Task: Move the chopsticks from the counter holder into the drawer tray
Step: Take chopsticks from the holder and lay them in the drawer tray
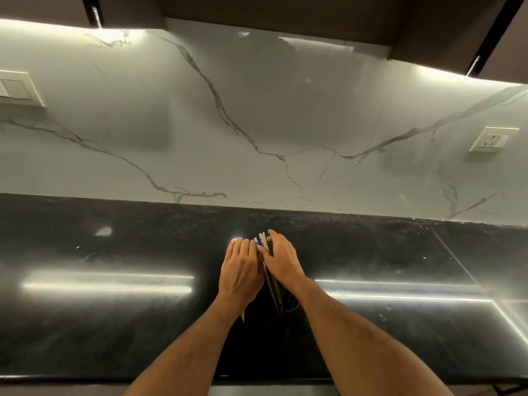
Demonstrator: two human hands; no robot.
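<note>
A bundle of chopsticks (264,241) stands between my two hands over the black counter (114,324); pale and purple-patterned tops stick out above my fingers, and brown shafts run down between my wrists. My left hand (241,271) presses against the bundle from the left, fingers together. From the right, my right hand (281,260) closes around the same bundle. The lower ends of the chopsticks reach a dark holder (287,308) that is barely visible against the counter, between my forearms. One thin tip shows below my left wrist. No drawer or tray is in view.
A white marble backsplash (257,124) rises behind the counter. A switch plate (17,88) sits at the far left and a wall socket (493,138) at the right. Dark upper cabinets (285,12) hang overhead. The counter's front edge runs along the bottom.
</note>
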